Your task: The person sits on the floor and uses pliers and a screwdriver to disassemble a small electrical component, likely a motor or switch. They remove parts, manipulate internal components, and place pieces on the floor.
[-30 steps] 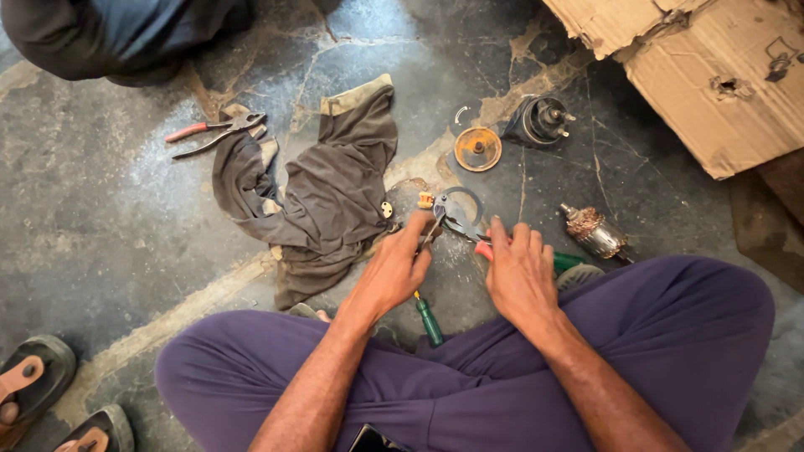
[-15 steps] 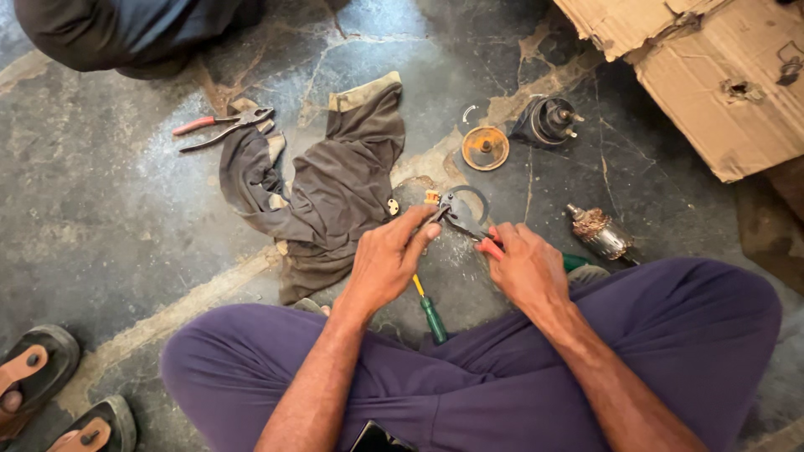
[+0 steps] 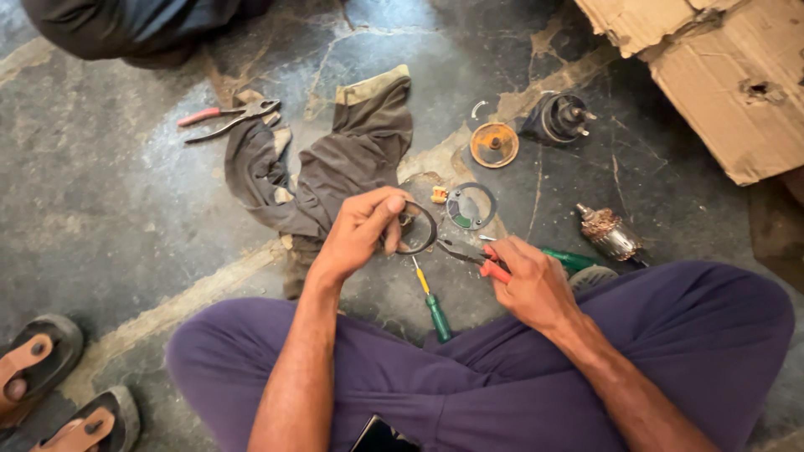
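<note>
I sit cross-legged on a dark stone floor. My left hand holds a dark metal ring up off the floor by its left side. My right hand is closed around the red handles of pliers, whose jaws point left at the lower edge of the ring. Just beyond the ring lies a round plate with a green patch. A green-handled screwdriver rests on the floor between my hands, in front of my purple trousers.
A dirty grey rag lies spread behind my left hand, with red-handled pliers beyond it. An orange disc, a dark motor housing and a copper-wound armature lie to the right. Torn cardboard box top right. Sandalled feet bottom left.
My left hand has picked the ring up off the floor. My right hand has taken hold of the red-handled pliers and brought their jaws to the ring.
</note>
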